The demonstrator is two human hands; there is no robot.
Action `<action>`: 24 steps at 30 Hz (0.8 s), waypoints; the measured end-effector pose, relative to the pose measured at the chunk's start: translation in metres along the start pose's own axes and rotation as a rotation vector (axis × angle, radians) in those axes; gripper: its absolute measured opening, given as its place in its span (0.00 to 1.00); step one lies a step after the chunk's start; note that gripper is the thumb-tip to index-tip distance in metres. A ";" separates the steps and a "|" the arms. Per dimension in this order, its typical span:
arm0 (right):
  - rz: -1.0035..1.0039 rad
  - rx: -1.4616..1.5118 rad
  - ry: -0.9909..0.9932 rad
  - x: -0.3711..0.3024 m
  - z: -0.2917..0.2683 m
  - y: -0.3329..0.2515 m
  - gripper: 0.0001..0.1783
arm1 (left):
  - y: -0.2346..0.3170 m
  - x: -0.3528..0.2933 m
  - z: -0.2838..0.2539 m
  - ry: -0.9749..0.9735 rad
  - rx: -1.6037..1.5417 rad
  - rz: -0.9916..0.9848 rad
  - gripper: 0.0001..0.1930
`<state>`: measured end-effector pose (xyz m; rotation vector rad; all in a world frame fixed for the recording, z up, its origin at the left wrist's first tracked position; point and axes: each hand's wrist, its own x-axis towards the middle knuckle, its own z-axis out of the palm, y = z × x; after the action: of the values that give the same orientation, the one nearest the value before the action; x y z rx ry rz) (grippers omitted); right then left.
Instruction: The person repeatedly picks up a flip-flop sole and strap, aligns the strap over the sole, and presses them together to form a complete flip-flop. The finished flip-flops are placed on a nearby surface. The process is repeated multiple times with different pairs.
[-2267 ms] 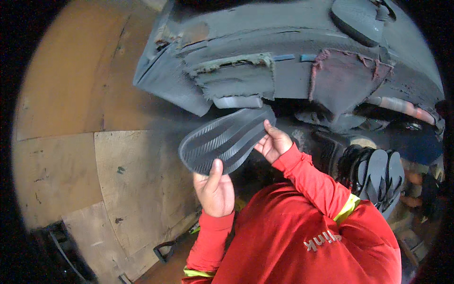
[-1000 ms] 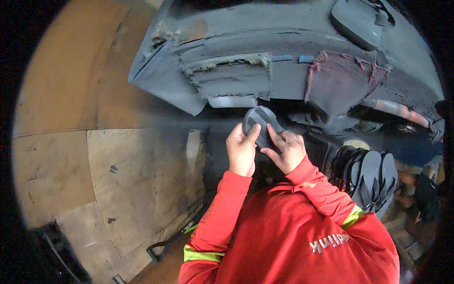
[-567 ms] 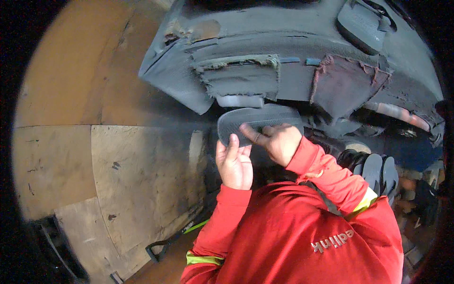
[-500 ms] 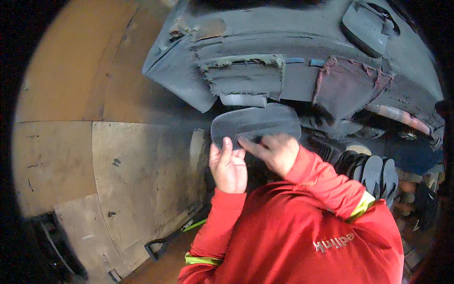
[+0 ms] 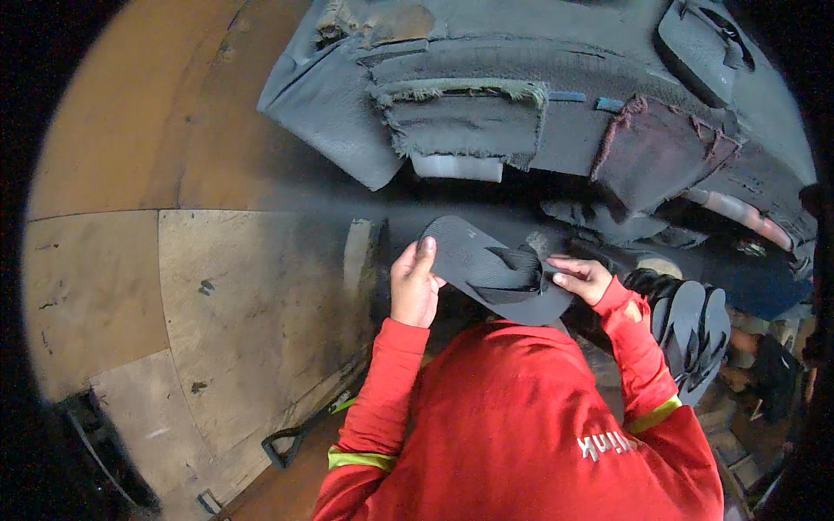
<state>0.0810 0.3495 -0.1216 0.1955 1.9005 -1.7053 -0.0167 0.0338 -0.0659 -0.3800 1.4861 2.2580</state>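
A dark grey flip-flop (image 5: 460,260) is held level in front of my red-shirted body, its sole's textured top and wide strap (image 5: 519,276) facing up. My left hand (image 5: 415,285) grips the edge of its left end, thumb on top and the other fingers underneath. At the opposite end my right hand (image 5: 586,280) is closed beside the strap, thumb and fingers at the flip-flop's edge. Part of the right fingertips' contact is hidden by the strap.
Beyond my hands stands a dust-covered grey bench (image 5: 573,65) with a frayed grey cloth (image 5: 465,126) and a reddish cloth (image 5: 660,148) hanging from its front. Another flip-flop (image 5: 699,52) lies on it. Several flip-flops (image 5: 686,326) are bunched at right. Wooden panels (image 5: 261,295) line the left.
The flip-flop has turned from its patterned underside to its strap side and tilted down to the right. My right hand has moved from its near edge to its right end.
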 end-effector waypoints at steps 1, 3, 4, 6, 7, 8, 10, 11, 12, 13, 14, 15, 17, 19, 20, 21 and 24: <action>-0.088 -0.199 0.099 0.000 0.007 -0.013 0.26 | 0.002 0.000 0.007 0.020 0.048 -0.015 0.14; -0.312 -0.271 0.165 0.002 0.031 -0.042 0.36 | 0.008 0.001 0.021 0.011 0.117 0.029 0.14; -0.431 -0.334 0.210 0.004 0.046 -0.056 0.41 | 0.012 0.002 0.027 0.000 0.168 0.072 0.17; -0.404 -0.569 0.242 0.015 0.073 -0.078 0.50 | 0.021 0.001 0.036 0.038 0.285 0.148 0.19; -0.360 -0.703 0.251 0.021 0.083 -0.086 0.54 | 0.025 0.000 0.040 0.044 0.336 0.196 0.20; -0.383 -0.749 0.384 0.034 0.096 -0.091 0.54 | 0.030 0.001 0.044 0.030 0.384 0.228 0.20; -0.356 -0.640 0.416 0.056 0.110 -0.092 0.54 | 0.039 0.002 0.049 -0.011 0.448 0.321 0.22; -0.370 -0.578 0.441 0.066 0.115 -0.089 0.55 | 0.043 0.003 0.052 -0.027 0.507 0.377 0.21; -0.428 -0.554 0.482 0.074 0.120 -0.083 0.54 | 0.046 0.003 0.055 -0.029 0.547 0.436 0.20; -0.448 -0.518 0.492 0.082 0.125 -0.078 0.54 | 0.049 0.004 0.058 -0.031 0.588 0.494 0.19; -0.468 -0.481 0.502 0.089 0.130 -0.072 0.54 | 0.052 0.006 0.060 -0.010 0.639 0.510 0.18; -0.488 -0.444 0.511 0.095 0.135 -0.067 0.54 | 0.053 0.009 0.063 0.010 0.690 0.524 0.17; -0.507 -0.423 0.558 0.105 0.143 -0.061 0.53 | 0.053 0.015 0.066 0.039 0.766 0.513 0.15; -0.508 -0.418 0.594 0.107 0.144 -0.060 0.54 | 0.048 0.022 0.069 0.043 0.808 0.497 0.14; -0.468 -0.428 0.568 0.105 0.141 -0.061 0.54 | 0.044 0.025 0.071 0.058 0.828 0.478 0.14; -0.427 -0.437 0.544 0.101 0.134 -0.063 0.54 | 0.040 0.027 0.072 0.070 0.739 0.431 0.14; -0.471 -0.585 0.489 0.079 0.098 -0.073 0.53 | 0.028 0.026 0.074 0.069 0.552 0.407 0.14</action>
<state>0.0120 0.2232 -0.1006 -0.0841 2.9099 -1.3548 -0.0529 0.0968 -0.0250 0.0185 2.2987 1.9920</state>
